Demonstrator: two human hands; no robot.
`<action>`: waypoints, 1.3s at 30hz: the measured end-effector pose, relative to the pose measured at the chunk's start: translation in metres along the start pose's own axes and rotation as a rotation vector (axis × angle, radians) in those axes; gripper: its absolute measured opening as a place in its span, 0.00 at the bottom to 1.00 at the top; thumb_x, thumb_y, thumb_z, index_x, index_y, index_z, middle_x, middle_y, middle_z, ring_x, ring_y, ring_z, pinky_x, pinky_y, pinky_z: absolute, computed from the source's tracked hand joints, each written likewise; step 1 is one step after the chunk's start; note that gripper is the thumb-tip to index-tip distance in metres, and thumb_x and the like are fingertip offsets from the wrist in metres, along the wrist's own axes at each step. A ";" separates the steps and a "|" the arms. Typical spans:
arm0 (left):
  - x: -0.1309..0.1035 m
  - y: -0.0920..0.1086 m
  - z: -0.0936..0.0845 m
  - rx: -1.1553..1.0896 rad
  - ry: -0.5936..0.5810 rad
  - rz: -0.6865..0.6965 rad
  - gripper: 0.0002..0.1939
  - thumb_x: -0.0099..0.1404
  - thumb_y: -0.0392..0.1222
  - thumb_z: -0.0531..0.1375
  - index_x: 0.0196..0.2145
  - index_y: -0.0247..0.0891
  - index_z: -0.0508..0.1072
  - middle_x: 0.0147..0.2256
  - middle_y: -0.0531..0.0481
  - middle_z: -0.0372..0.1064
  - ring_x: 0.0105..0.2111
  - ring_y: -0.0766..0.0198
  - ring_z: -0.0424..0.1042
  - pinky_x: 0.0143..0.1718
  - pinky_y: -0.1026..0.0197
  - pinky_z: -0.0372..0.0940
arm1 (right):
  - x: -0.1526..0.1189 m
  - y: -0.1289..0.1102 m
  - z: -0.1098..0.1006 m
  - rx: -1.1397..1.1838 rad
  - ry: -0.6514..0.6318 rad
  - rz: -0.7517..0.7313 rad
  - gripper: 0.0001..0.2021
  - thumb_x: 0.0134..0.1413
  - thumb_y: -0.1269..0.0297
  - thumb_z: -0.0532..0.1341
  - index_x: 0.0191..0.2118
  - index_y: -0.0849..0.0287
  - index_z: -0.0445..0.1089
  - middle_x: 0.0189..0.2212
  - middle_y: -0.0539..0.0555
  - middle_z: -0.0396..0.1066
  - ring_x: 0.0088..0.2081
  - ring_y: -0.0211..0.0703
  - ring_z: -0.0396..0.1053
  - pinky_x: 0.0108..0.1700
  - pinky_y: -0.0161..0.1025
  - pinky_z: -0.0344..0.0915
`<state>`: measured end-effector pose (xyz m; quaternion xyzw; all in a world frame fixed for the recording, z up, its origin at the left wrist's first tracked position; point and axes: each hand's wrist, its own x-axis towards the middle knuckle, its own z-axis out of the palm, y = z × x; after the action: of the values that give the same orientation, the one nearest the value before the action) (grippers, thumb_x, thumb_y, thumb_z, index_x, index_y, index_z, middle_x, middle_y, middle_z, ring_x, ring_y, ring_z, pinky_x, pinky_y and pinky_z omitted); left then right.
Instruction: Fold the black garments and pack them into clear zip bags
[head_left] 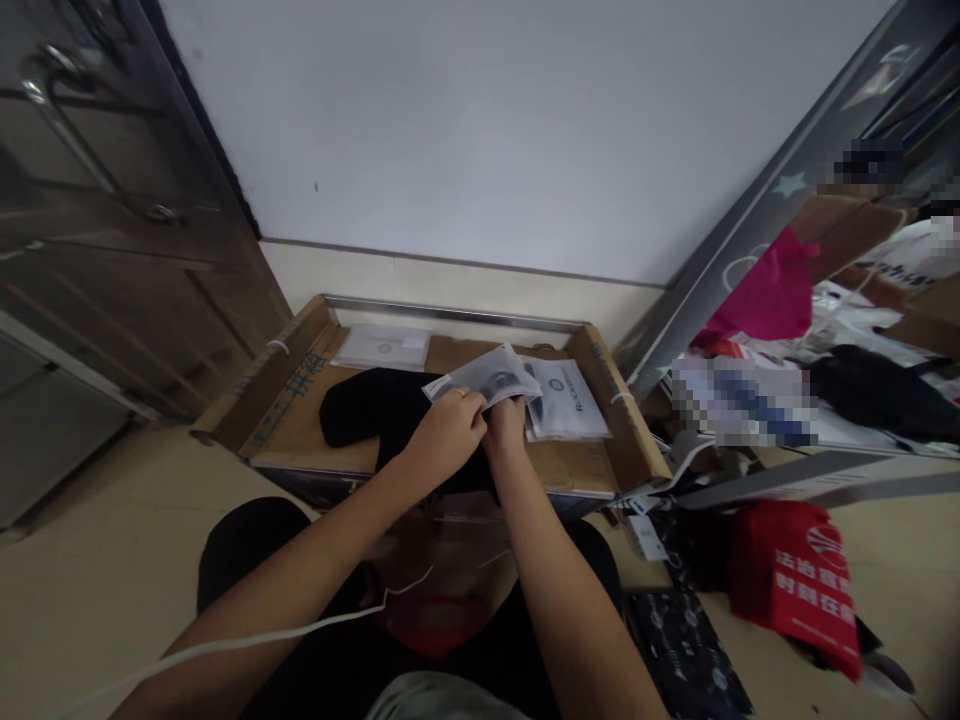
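Note:
A frosted plastic bag (499,370) is lifted at the middle of the cardboard-lined table, with something dark showing through it. My left hand (454,425) pinches the bag's near edge, and a ring shows on one finger. Close beside it, my right hand (506,425) is curled at the bag's near edge, its fingertips hidden by the bag. Black folded fabric (367,400) lies under and to the left of my hands. Right of them rests a pile of frosted bags (574,400) with a printed logo.
More frosted bags (384,347) lie at the table's back left. Cardboard side walls (622,420) edge the tabletop. A white cord (300,630) crosses over my left forearm. To the right stands a cluttered shelf (862,465), with a red bag (795,585) on the floor below.

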<state>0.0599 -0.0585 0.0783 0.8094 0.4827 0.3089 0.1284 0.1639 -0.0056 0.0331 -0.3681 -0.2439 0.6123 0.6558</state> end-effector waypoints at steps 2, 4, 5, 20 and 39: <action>0.002 -0.001 -0.003 -0.034 0.060 -0.032 0.09 0.59 0.28 0.56 0.32 0.37 0.74 0.32 0.47 0.71 0.35 0.59 0.70 0.40 0.57 0.65 | -0.006 -0.004 0.004 0.021 0.063 -0.033 0.09 0.42 0.71 0.64 0.32 0.53 0.68 0.28 0.45 0.73 0.34 0.38 0.70 0.40 0.34 0.70; 0.005 -0.006 -0.010 -0.078 0.138 -0.073 0.09 0.59 0.29 0.56 0.33 0.38 0.74 0.32 0.47 0.72 0.34 0.60 0.70 0.39 0.58 0.64 | -0.015 -0.014 0.007 0.016 -0.038 0.110 0.06 0.44 0.68 0.65 0.31 0.54 0.69 0.28 0.48 0.74 0.37 0.43 0.73 0.41 0.37 0.72; 0.008 -0.010 -0.016 -0.103 0.177 -0.094 0.09 0.59 0.30 0.57 0.33 0.38 0.75 0.32 0.48 0.72 0.34 0.60 0.70 0.39 0.58 0.64 | -0.020 -0.022 0.008 -0.004 -0.130 0.207 0.05 0.45 0.66 0.66 0.32 0.55 0.70 0.28 0.50 0.75 0.39 0.45 0.74 0.42 0.39 0.73; 0.030 -0.060 -0.098 -0.684 -0.084 -0.084 0.14 0.57 0.38 0.63 0.42 0.39 0.82 0.36 0.48 0.78 0.36 0.61 0.74 0.41 0.60 0.67 | -0.011 -0.065 -0.030 -0.734 -0.559 -0.389 0.35 0.46 0.63 0.71 0.62 0.50 0.65 0.59 0.56 0.69 0.60 0.51 0.66 0.64 0.50 0.62; -0.013 -0.052 -0.104 0.157 -0.229 0.125 0.15 0.64 0.50 0.61 0.44 0.48 0.83 0.52 0.49 0.75 0.49 0.52 0.73 0.52 0.52 0.65 | -0.023 -0.046 -0.035 -0.763 -0.364 -0.461 0.07 0.54 0.58 0.67 0.35 0.55 0.79 0.36 0.54 0.80 0.40 0.47 0.75 0.45 0.43 0.69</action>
<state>-0.0464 -0.0526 0.1281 0.8752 0.4365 0.1832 0.0994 0.2162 -0.0337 0.0511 -0.4055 -0.6372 0.3725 0.5392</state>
